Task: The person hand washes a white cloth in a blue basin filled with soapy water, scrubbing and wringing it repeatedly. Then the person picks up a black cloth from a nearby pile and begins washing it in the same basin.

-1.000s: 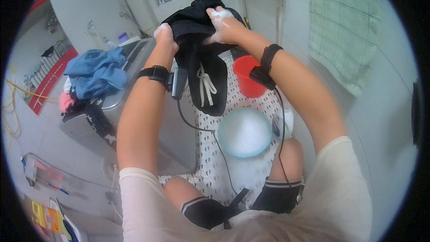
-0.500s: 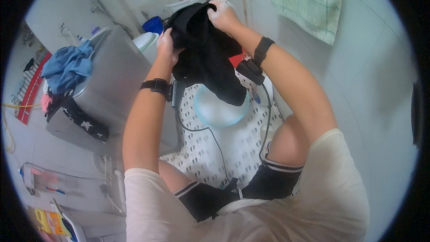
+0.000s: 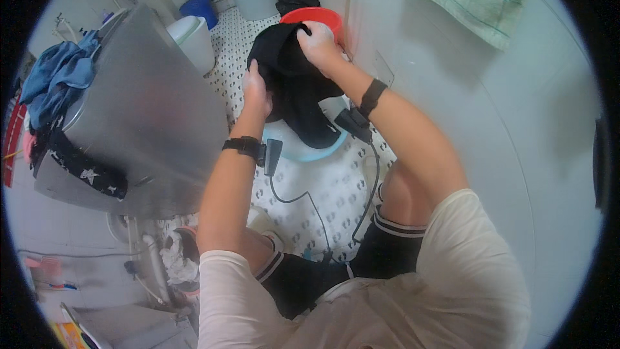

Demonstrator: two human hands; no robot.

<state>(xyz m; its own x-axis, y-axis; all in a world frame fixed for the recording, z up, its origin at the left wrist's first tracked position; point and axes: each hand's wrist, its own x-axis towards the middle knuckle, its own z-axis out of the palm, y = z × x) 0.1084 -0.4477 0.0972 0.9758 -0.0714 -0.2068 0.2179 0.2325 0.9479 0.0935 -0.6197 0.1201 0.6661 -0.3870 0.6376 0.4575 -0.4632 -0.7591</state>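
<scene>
A black garment (image 3: 298,100) hangs between my two hands, its exact kind hard to make out in the folds. My left hand (image 3: 256,90) is closed on its left edge. At the upper right edge, my right hand (image 3: 316,46) grips the cloth; white suds cling to that hand. Below the garment stands a round basin (image 3: 303,156) with a pale blue rim, and the cloth's lower end hangs over it. The garment hides much of the basin's inside. Both wrists wear black straps with small devices and cables.
A red basin (image 3: 328,19) stands just beyond the garment. On the left is a grey appliance (image 3: 155,116) with blue cloth (image 3: 58,77) and star-patterned black cloth (image 3: 84,167) on it. Behind are a lidded white bin (image 3: 197,45) and blue bucket (image 3: 199,11). A towel (image 3: 478,3) hangs right.
My view has tipped downward, bringing the red basin and floor into sight. Both hands and the garment are lower, closer to the pale blue basin. Both hands still hold the garment.
</scene>
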